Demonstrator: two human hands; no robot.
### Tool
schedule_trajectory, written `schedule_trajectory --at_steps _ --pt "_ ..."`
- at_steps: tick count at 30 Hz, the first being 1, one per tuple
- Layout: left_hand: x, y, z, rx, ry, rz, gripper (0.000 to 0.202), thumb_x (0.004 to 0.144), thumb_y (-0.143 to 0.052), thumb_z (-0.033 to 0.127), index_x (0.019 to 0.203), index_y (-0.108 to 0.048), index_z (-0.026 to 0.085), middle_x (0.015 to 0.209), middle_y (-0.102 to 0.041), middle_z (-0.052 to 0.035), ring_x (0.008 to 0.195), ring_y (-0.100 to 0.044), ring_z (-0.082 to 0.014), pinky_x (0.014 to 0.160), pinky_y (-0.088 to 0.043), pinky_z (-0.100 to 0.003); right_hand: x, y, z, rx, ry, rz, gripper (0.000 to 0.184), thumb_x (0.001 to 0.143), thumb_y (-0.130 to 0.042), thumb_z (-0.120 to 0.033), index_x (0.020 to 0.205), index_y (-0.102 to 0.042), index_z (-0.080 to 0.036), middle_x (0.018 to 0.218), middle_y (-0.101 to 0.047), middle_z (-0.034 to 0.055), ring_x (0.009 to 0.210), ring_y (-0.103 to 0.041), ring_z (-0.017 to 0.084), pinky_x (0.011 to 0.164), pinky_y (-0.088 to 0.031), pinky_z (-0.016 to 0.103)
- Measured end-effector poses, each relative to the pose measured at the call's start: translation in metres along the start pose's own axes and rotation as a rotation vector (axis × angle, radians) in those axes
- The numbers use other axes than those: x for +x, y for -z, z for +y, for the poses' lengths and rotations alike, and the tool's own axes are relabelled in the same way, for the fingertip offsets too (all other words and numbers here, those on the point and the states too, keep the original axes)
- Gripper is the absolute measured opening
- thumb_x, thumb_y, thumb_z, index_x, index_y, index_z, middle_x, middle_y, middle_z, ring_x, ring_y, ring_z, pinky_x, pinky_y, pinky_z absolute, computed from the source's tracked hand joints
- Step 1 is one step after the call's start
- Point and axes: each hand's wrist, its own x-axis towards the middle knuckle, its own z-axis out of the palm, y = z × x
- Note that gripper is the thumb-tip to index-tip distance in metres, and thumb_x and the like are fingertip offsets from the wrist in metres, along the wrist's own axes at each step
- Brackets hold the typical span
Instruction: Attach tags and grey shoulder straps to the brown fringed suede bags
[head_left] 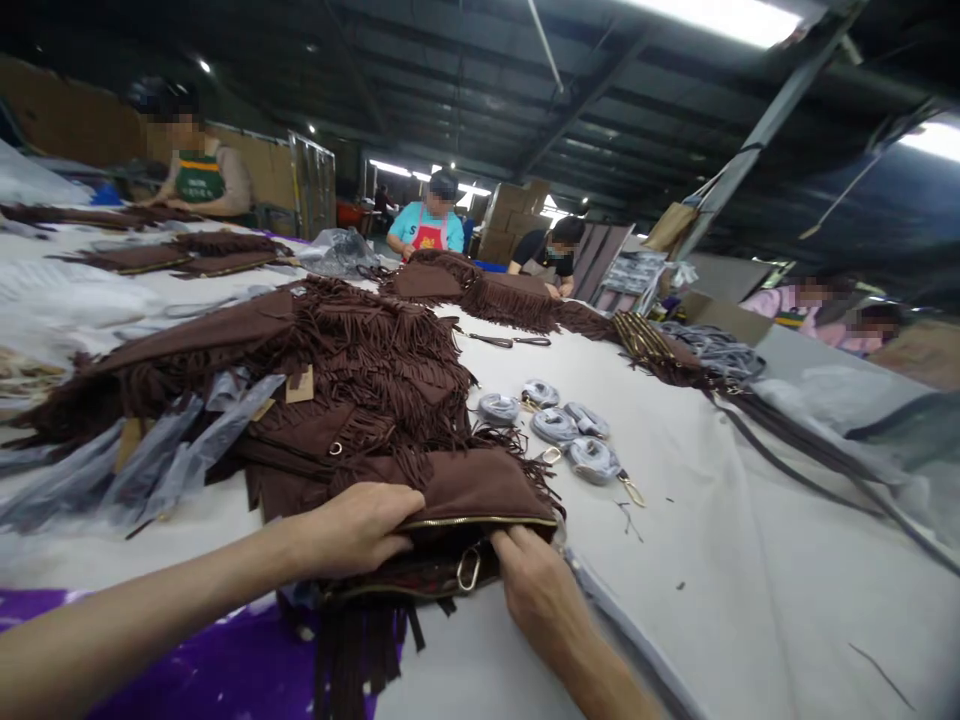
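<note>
A dark brown fringed bag (471,483) lies at the table's front edge with its gold zipper undone and its mouth gaping toward me. My left hand (360,530) is closed on the upper zipper edge, thumb below and fingers above. At the right end of the mouth, my right hand (534,580) is closed on the bag's edge, its fingertips hidden inside the opening. Between the hands hangs a gold clasp (469,569). More brown fringed bags (375,350) are heaped just behind, with a tan tag (300,385) on the pile.
Several coiled straps in clear wrap (555,425), with gold clasps, lie right of the bag. Plastic-wrapped pieces (180,465) spread at left, over the white table (720,600). Purple plastic (217,660) is at front left. Long straps (817,440) trail at right. Co-workers (427,228) stand beyond.
</note>
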Motion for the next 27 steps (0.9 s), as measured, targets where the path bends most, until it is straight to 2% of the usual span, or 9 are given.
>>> schedule_trajectory --at_steps 2,5,8,13,16,18,20,23,27 --pt "-0.006 -0.004 -0.003 -0.064 -0.048 0.006 0.016 0.078 -0.058 0.021 0.094 -0.055 0.018 0.095 -0.063 -0.0037 0.085 -0.059 -0.0197 0.073 -0.043 -0.026 -0.013 0.009 -0.001 0.121 0.053 -0.032 0.027 0.084 -0.05 -0.004 0.105 -0.061 -0.016 0.091 -0.064 0.0079 0.075 -0.064 0.021 0.066 -0.052 0.027" --pt "-0.011 -0.009 -0.002 -0.131 -0.09 0.067 0.015 0.077 -0.053 0.013 0.091 -0.055 0.018 0.092 -0.061 -0.0036 0.083 -0.056 -0.0177 0.073 -0.042 -0.025 -0.019 0.011 -0.006 0.178 0.086 0.013 0.017 0.09 -0.048 -0.01 0.1 -0.06 -0.016 0.086 -0.064 0.0094 0.074 -0.063 0.025 0.064 -0.051 0.032" --pt "-0.009 -0.01 0.002 -0.243 -0.105 0.151 0.016 0.082 -0.044 0.008 0.087 -0.056 0.017 0.089 -0.062 -0.0038 0.083 -0.057 -0.0161 0.076 -0.043 -0.024 -0.004 0.001 -0.016 0.247 0.082 0.057 0.02 0.09 -0.041 -0.007 0.091 -0.058 -0.017 0.073 -0.063 0.0073 0.067 -0.063 0.024 0.061 -0.051 0.031" --pt "-0.011 0.003 0.002 -0.351 -0.123 0.145 0.016 0.083 -0.056 0.016 0.099 -0.061 0.015 0.097 -0.065 -0.0048 0.089 -0.059 -0.017 0.081 -0.044 -0.025 0.026 -0.012 -0.033 0.39 0.111 -0.039 0.036 0.079 -0.04 -0.003 0.108 -0.057 -0.017 0.093 -0.071 0.0102 0.084 -0.068 0.023 0.074 -0.055 0.029" --pt "-0.028 0.019 -0.002 -0.361 -0.093 0.092 0.018 0.089 -0.055 0.021 0.104 -0.061 0.016 0.106 -0.065 -0.0061 0.096 -0.059 -0.0173 0.086 -0.044 -0.025 0.025 -0.012 -0.028 0.352 0.18 -0.053 0.035 0.073 -0.041 -0.002 0.094 -0.063 -0.018 0.084 -0.072 0.012 0.075 -0.069 0.027 0.066 -0.055 0.033" --pt "-0.047 0.027 -0.006 -0.325 -0.012 0.11 0.016 0.093 -0.046 0.018 0.098 -0.061 0.016 0.099 -0.065 -0.0049 0.091 -0.058 -0.0156 0.083 -0.044 -0.024 0.018 -0.008 -0.019 0.375 0.264 -0.086 0.028 0.081 -0.04 -0.005 0.086 -0.063 -0.02 0.072 -0.069 0.008 0.064 -0.067 0.024 0.058 -0.053 0.03" --pt "-0.068 0.029 -0.011 -0.276 0.044 0.106 0.017 0.093 -0.044 0.015 0.091 -0.061 0.016 0.09 -0.063 -0.003 0.083 -0.057 -0.0145 0.077 -0.043 -0.023 0.009 -0.001 -0.011 0.468 0.322 -0.12 0.025 0.09 -0.039 -0.01 0.09 -0.062 -0.022 0.072 -0.067 0.0043 0.063 -0.066 0.02 0.057 -0.052 0.026" --pt "-0.095 0.015 -0.015 -0.192 0.058 0.062 0.014 0.089 -0.047 0.012 0.091 -0.06 0.018 0.09 -0.062 -0.003 0.085 -0.057 -0.0162 0.078 -0.043 -0.024 -0.001 0.01 -0.012 0.573 0.378 -0.052 0.024 0.095 -0.039 -0.012 0.102 -0.059 -0.023 0.081 -0.069 0.0032 0.071 -0.068 0.017 0.062 -0.054 0.022" --pt "-0.109 -0.012 -0.013 -0.059 0.104 0.071 0.023 0.088 -0.042 0.006 0.098 -0.058 0.018 0.097 -0.06 -0.0073 0.091 -0.056 -0.02 0.08 -0.043 -0.028 -0.003 0.023 -0.046 0.628 0.468 0.038 0.027 0.098 -0.035 -0.008 0.115 -0.054 -0.018 0.086 -0.071 0.0059 0.075 -0.07 0.016 0.067 -0.055 0.02"
